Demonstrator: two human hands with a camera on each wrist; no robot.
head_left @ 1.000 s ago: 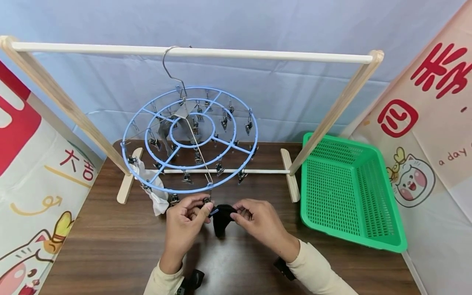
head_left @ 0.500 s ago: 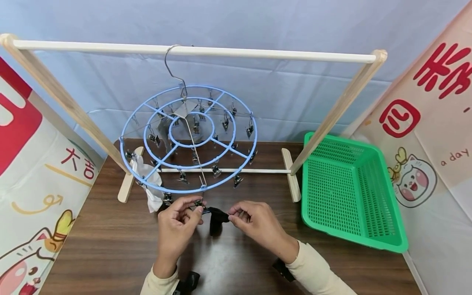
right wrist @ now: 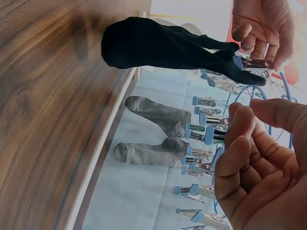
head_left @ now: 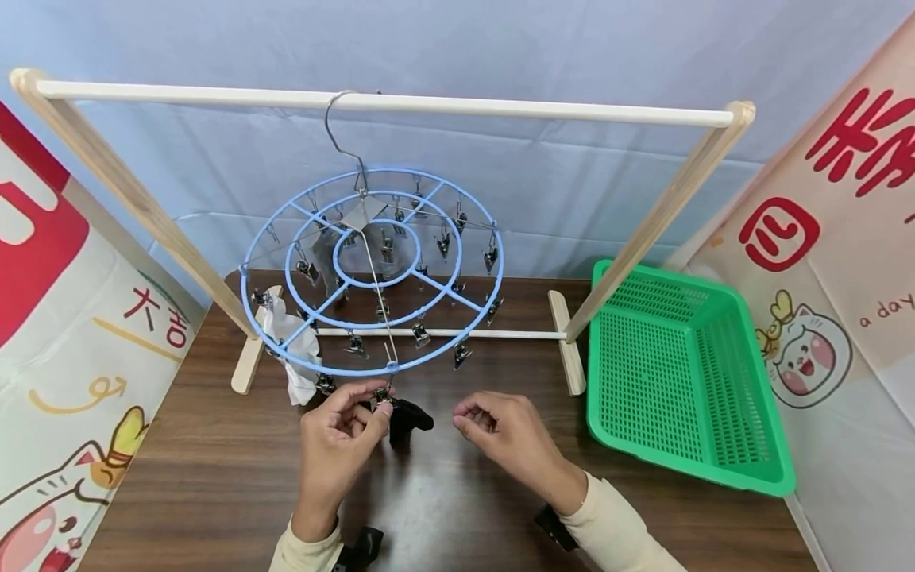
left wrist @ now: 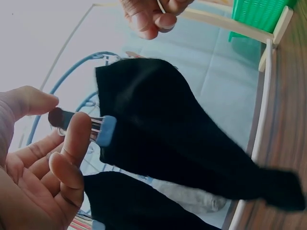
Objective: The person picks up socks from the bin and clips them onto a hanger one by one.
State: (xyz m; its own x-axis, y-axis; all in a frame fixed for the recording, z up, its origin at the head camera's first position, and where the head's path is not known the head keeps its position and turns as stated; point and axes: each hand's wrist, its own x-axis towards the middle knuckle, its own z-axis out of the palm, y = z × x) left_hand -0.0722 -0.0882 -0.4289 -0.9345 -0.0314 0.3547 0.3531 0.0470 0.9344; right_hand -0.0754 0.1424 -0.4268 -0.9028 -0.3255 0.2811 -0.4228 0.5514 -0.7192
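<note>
A black sock (head_left: pixel 409 421) hangs by its opening from a metal clip (left wrist: pixel 103 130) with blue tips, on the front edge of a round blue clip hanger (head_left: pixel 357 371). My left hand (head_left: pixel 341 437) pinches this clip between thumb and fingers. To the right of the sock, apart from it, my right hand (head_left: pixel 511 437) hovers with its fingers loosely bent and nothing in them. A second black sock (left wrist: pixel 139 203) shows below the first in the left wrist view. Grey socks (right wrist: pixel 156 115) and a white sock (head_left: pixel 295 357) also hang from the hanger.
The hanger hooks over the white bar (head_left: pixel 515 107) of a wooden rack, whose feet (head_left: pixel 566 342) stand on the brown table (head_left: pixel 193 477). On the right is a green plastic basket (head_left: pixel 646 381). Several unused clips dangle around the rings.
My right hand has let go of the black sock and now stands apart from it. The left hand, clip and sock have shifted slightly left, and the sock hangs from the clip.
</note>
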